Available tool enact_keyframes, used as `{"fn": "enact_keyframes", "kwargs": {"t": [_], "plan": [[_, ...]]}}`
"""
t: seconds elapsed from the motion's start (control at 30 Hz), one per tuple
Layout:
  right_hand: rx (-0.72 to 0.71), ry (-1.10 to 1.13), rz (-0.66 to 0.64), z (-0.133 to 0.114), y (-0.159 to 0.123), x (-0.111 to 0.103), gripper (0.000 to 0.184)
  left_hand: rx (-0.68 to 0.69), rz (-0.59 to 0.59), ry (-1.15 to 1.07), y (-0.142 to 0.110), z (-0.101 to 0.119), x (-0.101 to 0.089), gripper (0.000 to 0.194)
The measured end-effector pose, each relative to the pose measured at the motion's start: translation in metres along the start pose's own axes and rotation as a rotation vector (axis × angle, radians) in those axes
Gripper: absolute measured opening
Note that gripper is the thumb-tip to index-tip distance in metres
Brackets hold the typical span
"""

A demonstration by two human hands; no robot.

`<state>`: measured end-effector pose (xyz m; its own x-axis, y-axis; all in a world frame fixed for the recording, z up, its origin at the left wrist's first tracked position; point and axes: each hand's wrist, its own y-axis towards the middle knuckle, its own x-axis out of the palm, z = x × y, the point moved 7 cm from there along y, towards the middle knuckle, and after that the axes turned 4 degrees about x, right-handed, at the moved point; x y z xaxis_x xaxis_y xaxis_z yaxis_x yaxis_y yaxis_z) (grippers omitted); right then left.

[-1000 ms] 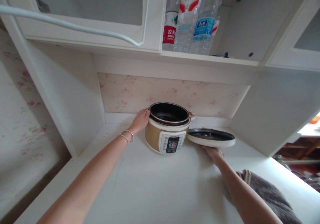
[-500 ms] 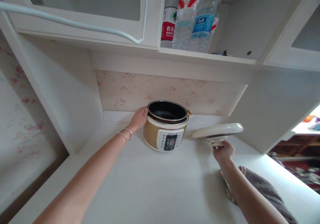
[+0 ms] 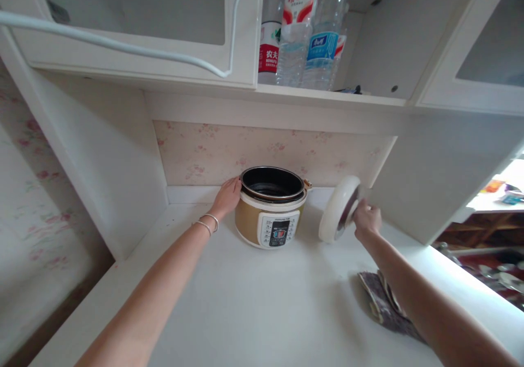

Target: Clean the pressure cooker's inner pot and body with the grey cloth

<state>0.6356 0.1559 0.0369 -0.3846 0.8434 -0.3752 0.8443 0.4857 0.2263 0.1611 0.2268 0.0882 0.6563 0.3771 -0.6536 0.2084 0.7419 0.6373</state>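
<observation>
A gold and white electric pressure cooker (image 3: 254, 224) stands on the white counter with its lid off, so its dark inner pot (image 3: 273, 184) shows. At the cooker's upper left side, my left hand (image 3: 228, 195) holds it at the rim, fingers together; part of the grip is hidden. To the right, the white round lid (image 3: 338, 209) is held up in the air, tipped nearly on edge. My right hand (image 3: 367, 216) is closed round the handle on the lid's top, which faces right. The lid and cooker are apart.
A dark patterned cloth (image 3: 385, 304) lies on the counter (image 3: 262, 307) under my right forearm. Overhead, an open cabinet shelf (image 3: 327, 95) holds several plastic bottles (image 3: 297, 34). A white cable (image 3: 123, 42) hangs across the cabinet door. Side panels bound the counter left and right.
My right hand has turned the lid from nearly level to almost upright, raising it slightly. The left hand stays at the cooker. The view has shifted a little.
</observation>
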Motion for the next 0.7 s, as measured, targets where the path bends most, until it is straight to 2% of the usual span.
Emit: {"fn": "enact_keyframes", "kwargs": {"t": [0.07,0.17,0.27,0.33,0.4,0.5,0.6,0.7], "plan": [[-0.12,-0.128,0.011,-0.033,0.001,-0.009,0.049,-0.011,-0.002,-0.01,0.0,-0.001,0.0,0.056],[-0.411,-0.272,-0.003,-0.098,-0.006,-0.019,0.049,-0.043,0.002,-0.018,0.001,-0.005,0.001,0.059],[-0.695,-0.344,-0.028,-0.164,-0.03,-0.025,0.05,-0.072,0.026,-0.015,-0.001,-0.007,0.001,0.061],[-0.89,-0.363,-0.053,-0.203,-0.056,-0.023,0.048,-0.082,0.048,-0.011,-0.004,-0.007,-0.001,0.061],[-1.052,-0.394,-0.094,-0.234,-0.085,-0.013,0.047,-0.095,0.06,-0.009,-0.006,-0.006,-0.004,0.061],[-1.196,-0.449,-0.165,-0.265,-0.124,0.012,0.05,-0.117,0.054,-0.005,-0.009,-0.006,-0.007,0.059],[-1.249,-0.517,-0.239,-0.285,-0.15,0.046,0.055,-0.136,0.042,0.005,-0.009,-0.007,-0.009,0.057],[-1.227,-0.592,-0.32,-0.296,-0.164,0.081,0.06,-0.159,0.051,-0.001,-0.01,-0.009,-0.01,0.054]]}}
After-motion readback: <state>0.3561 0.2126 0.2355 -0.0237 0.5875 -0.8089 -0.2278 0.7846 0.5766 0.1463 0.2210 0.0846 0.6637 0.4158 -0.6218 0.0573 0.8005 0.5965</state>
